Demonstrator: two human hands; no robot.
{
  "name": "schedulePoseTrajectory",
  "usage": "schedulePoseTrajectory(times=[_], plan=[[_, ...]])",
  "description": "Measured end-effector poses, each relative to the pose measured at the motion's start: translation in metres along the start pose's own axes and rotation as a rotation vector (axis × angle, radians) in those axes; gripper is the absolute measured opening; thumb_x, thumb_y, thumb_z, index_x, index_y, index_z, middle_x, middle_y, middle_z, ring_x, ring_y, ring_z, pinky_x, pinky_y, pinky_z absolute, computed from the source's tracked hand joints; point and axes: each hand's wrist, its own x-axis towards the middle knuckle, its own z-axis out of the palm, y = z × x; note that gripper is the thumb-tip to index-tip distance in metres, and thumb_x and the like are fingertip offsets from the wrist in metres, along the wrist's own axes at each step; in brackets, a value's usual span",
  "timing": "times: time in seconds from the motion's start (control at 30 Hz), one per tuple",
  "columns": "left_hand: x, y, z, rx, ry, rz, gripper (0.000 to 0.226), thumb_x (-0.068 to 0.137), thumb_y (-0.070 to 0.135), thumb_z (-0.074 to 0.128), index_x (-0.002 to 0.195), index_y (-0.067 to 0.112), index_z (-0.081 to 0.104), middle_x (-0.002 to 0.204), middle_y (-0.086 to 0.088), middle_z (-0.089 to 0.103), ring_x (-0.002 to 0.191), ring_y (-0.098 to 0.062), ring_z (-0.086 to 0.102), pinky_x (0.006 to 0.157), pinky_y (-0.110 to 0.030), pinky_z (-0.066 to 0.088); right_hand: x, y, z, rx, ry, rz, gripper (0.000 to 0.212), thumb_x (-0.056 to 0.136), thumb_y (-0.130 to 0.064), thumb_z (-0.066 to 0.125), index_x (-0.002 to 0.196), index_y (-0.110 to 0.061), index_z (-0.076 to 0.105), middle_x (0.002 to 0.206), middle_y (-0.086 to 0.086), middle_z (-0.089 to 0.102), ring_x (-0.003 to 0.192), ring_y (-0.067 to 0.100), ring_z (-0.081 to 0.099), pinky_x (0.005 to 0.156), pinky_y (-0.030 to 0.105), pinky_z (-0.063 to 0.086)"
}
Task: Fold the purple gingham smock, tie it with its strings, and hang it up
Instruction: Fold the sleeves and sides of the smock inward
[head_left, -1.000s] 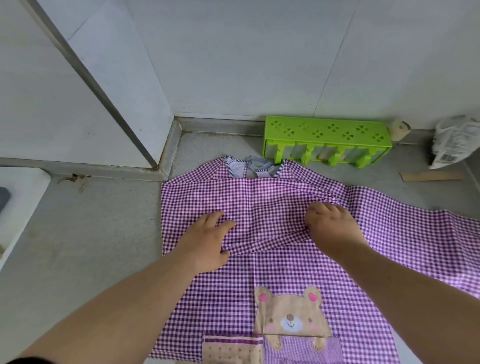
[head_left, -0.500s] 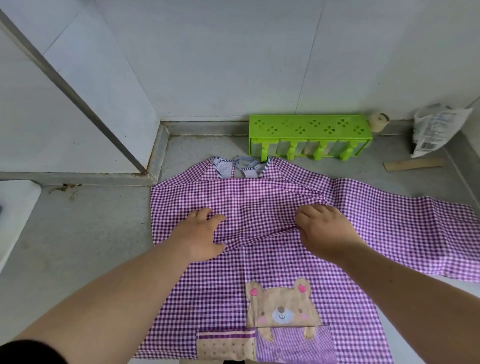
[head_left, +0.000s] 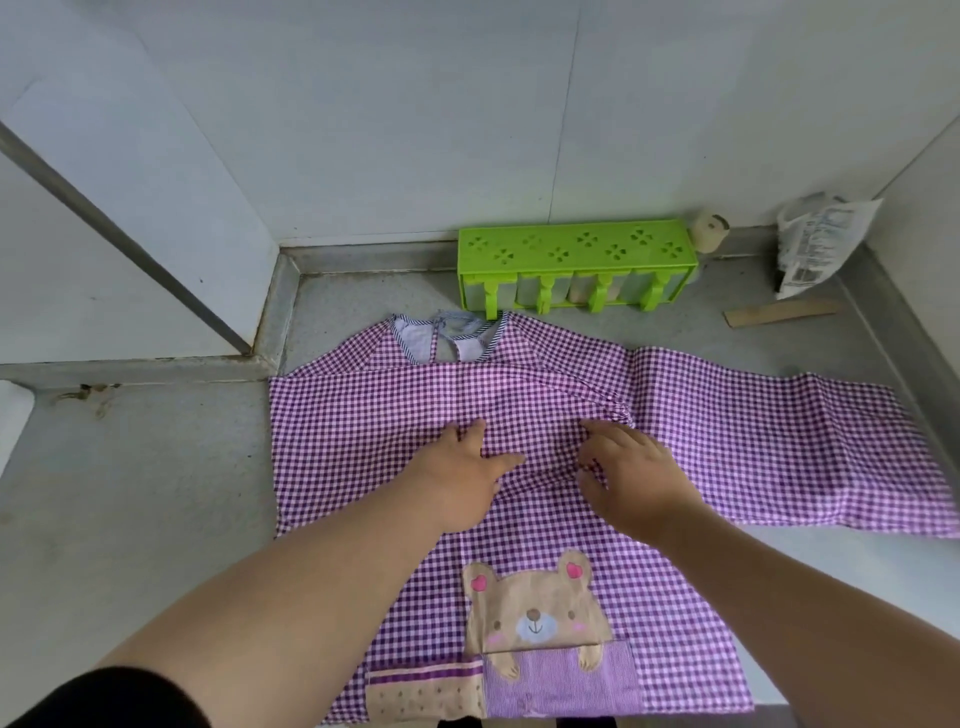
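The left hand (head_left: 457, 475) lies flat on the smock (head_left: 561, 467) at mid-frame, fingers straight and spread, thumb out to the right: its grip is apart and holds nothing, only presses the cloth. The right hand (head_left: 631, 478) sits just beside it to the right, fingers bent down onto the gingham with a little cloth bunched under the tips; whether that grip actually pinches a fold I cannot tell. A shallow crease runs between the two hands.

The smock is spread front-up on the grey bench (head_left: 130, 493), filling the centre and lower right of the frame. Its long axis runs from the bottom edge up the frame: the neck opening (head_left: 447, 340) points to the top, toward the wall, and the bear patch (head_left: 535, 613) and pockets lie at the bottom. One sleeve (head_left: 810, 447) stretches out flat to the right edge; the left side ends in a straight folded edge.

Above the neck, against the wall, stands a green rack (head_left: 576, 265). In the upper right lie a wood strip (head_left: 782, 313) and a plastic bag (head_left: 821, 241).

Compared with half a second ago, the hands have drawn closer together and the left fingers have straightened; the smock lies as it did.
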Motion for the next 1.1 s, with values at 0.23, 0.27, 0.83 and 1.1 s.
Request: schedulePoseTrajectory(times=[0.23, 0.27, 0.83, 1.1], plan=[[0.004, 0.024, -0.02, 0.047, -0.137, -0.082, 0.105, 0.096, -0.003, 0.048, 0.159, 0.062, -0.004, 0.175, -0.015, -0.016, 0.158, -0.054, 0.005, 0.116, -0.055, 0.046, -0.041, 0.058, -0.021, 0.397, 0.266, 0.97, 0.043, 0.088, -0.035, 0.063, 0.131, -0.028, 0.061, 0.141, 0.013, 0.045, 0.128, 0.039, 0.048, 0.109, 0.052, 0.042], [0.005, 0.024, -0.021, 0.048, -0.142, -0.085, 0.106, 0.095, -0.004, 0.048, 0.159, 0.063, -0.004, 0.176, -0.014, -0.016, 0.158, -0.054, 0.007, 0.115, -0.054, 0.047, -0.046, 0.068, -0.023, 0.516, 0.289, 1.095, 0.045, 0.089, -0.035, 0.062, 0.134, -0.027, 0.06, 0.142, 0.015, 0.043, 0.125, 0.04, 0.049, 0.109, 0.051, 0.044], [0.009, 0.025, -0.01, 0.041, -0.082, -0.092, 0.091, 0.104, 0.013, 0.048, 0.156, 0.065, -0.005, 0.176, -0.013, -0.014, 0.161, -0.047, 0.002, 0.122, -0.055, 0.036, -0.074, 0.145, -0.045, 1.659, 0.72, 1.452, 0.013, 0.097, -0.028, 0.064, 0.108, -0.02, 0.064, 0.089, -0.007, 0.066, 0.067, 0.007, 0.056, 0.056, 0.022, 0.042], [0.008, 0.022, -0.006, 0.074, -0.049, -0.072, 0.09, 0.104, 0.016, 0.05, 0.154, 0.066, -0.006, 0.176, -0.014, -0.012, 0.16, -0.048, 0.004, 0.121, -0.054, 0.04, -0.052, 0.128, -0.074, 1.68, 0.73, 1.313, 0.013, 0.099, -0.012, 0.057, 0.099, -0.018, 0.069, 0.1, -0.001, 0.072, 0.072, 0.009, 0.062, 0.078, 0.027, 0.048]])
